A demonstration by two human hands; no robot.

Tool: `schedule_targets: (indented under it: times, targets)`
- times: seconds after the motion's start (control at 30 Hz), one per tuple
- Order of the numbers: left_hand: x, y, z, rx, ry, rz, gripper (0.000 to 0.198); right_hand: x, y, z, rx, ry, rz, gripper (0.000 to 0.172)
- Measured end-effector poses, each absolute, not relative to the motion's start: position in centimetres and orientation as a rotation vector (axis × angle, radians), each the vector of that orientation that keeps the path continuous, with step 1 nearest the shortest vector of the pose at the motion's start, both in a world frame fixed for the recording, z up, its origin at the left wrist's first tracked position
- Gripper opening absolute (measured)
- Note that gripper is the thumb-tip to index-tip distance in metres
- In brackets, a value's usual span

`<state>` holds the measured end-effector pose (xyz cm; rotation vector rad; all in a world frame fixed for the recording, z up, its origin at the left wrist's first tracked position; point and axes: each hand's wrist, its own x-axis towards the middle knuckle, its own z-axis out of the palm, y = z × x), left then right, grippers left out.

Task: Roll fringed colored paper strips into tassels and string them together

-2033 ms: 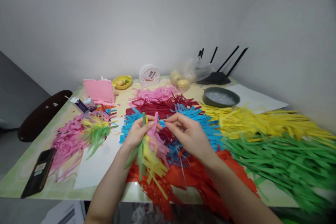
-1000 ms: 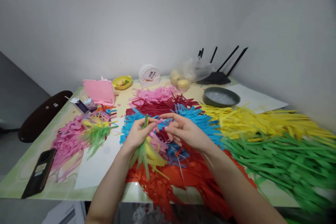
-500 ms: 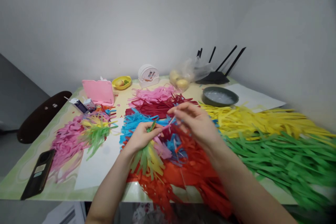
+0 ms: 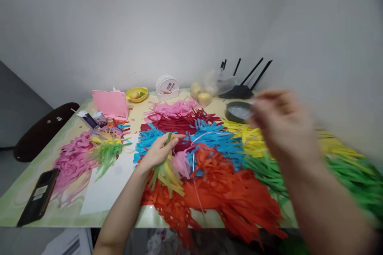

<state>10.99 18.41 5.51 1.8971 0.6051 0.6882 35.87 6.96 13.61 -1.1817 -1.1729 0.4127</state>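
Observation:
My left hand (image 4: 160, 151) is closed around a bundle of yellow and green paper strips (image 4: 167, 177), which fan out below the fingers. A pink tuft (image 4: 181, 163) hangs beside the bundle. From the top of it a thin white string (image 4: 206, 133) curves off toward my right hand (image 4: 283, 127), raised at the right and smeared by motion. Its fingertips are pinched together, seemingly on the string's end. Under my hands lie blue strips (image 4: 223, 139), dark red strips (image 4: 176, 123) and red-orange fringed paper (image 4: 236, 195).
Yellow strips (image 4: 254, 139) and green strips (image 4: 266, 177) spread to the right. A dark round dish (image 4: 235, 117) and a black router (image 4: 237, 91) stand behind. At left are a finished-looking tassel (image 4: 107, 147), pink strips (image 4: 72, 157), a phone (image 4: 38, 197) and a pink tablet case (image 4: 110, 103).
My right hand has swung from beside the left hand out to the right and toward me, drawing the string along. My left hand stays nearly in place with the bundle.

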Motion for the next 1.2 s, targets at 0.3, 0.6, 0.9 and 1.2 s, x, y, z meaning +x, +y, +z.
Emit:
schedule_targets:
  times: [0.3,0.6,0.9,1.2]
  targets:
    - [10.7,17.6,6.9,1.563,0.535,0.624,0.040,25.9,11.4,8.6,-1.235,-1.539,0.730,0.016]
    - [10.2,18.1,5.7,1.220,0.685,0.744,0.045,27.1,11.3,6.8,-1.176,-1.294,0.692,0.015]
    - [10.2,17.6,5.5,1.090,0.632,0.824,0.042,26.5,9.4,6.4,-1.397,-1.437,0.532,0.018]
    - [10.5,17.4,5.2,1.038,0.614,0.789,0.040,26.1,9.4,6.3,-1.407,-1.492,0.522,0.019]
